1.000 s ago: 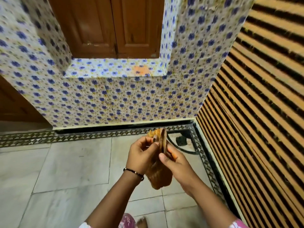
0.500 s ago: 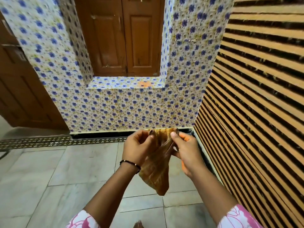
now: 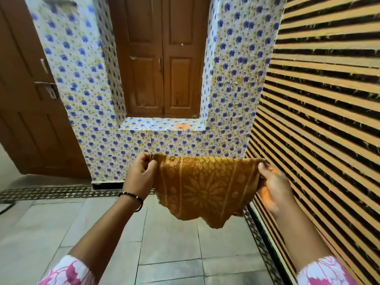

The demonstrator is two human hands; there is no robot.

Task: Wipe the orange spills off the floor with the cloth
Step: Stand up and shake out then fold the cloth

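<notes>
Two hands, left hand (image 3: 141,173) and right hand (image 3: 271,186), pinch the top corners of the cloth (image 3: 203,188), stretched flat above the floor (image 3: 168,239) and below the tiled ledge (image 3: 162,125). Half a second ago it hung bunched; now it is spread. Held this high, it could miss floor spills, none visible here

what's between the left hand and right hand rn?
The cloth, stretched flat between the left hand and right hand, each pinching a top corner. Shown in the head view.
</notes>
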